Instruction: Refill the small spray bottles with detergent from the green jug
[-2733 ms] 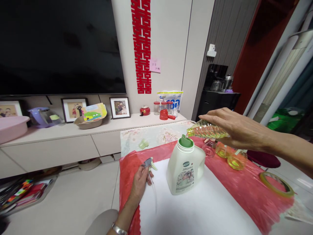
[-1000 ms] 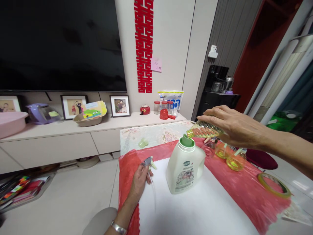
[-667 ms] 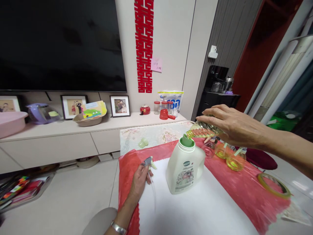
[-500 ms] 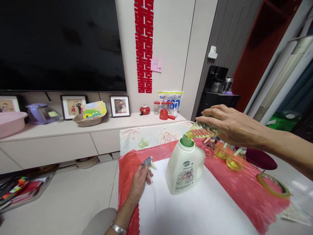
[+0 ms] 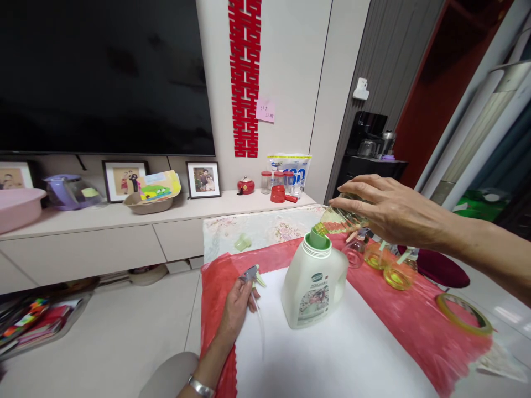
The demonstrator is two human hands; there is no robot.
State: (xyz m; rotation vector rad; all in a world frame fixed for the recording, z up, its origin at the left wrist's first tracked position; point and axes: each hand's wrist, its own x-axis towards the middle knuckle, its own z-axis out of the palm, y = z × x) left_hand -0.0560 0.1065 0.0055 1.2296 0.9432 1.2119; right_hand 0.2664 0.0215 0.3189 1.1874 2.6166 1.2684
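Observation:
My left hand (image 5: 237,304) is closed around a spray nozzle (image 5: 250,273) with a grey top, a pale green trigger and a thin dip tube hanging down. It rests at the left edge of the white sheet (image 5: 332,365). My right hand (image 5: 385,207) grips a clear ribbed bottle (image 5: 342,216), tipped left so that its mouth is over the green spout of a large pale green detergent bottle (image 5: 313,293). A little yellow liquid shows at the tilted mouth. The uncapped detergent bottle stands upright on the white sheet.
Behind the right forearm stand spray bottles with yellow liquid (image 5: 398,276) and a pink one (image 5: 354,254). A tape roll (image 5: 463,314) lies on the red cover (image 5: 423,315). A pale green cap (image 5: 243,242) sits at the far side, before the white cabinet (image 5: 103,249).
My right hand has tipped the ribbed bottle further, and less yellow liquid remains visible in it. My left hand and the detergent bottle have stayed put.

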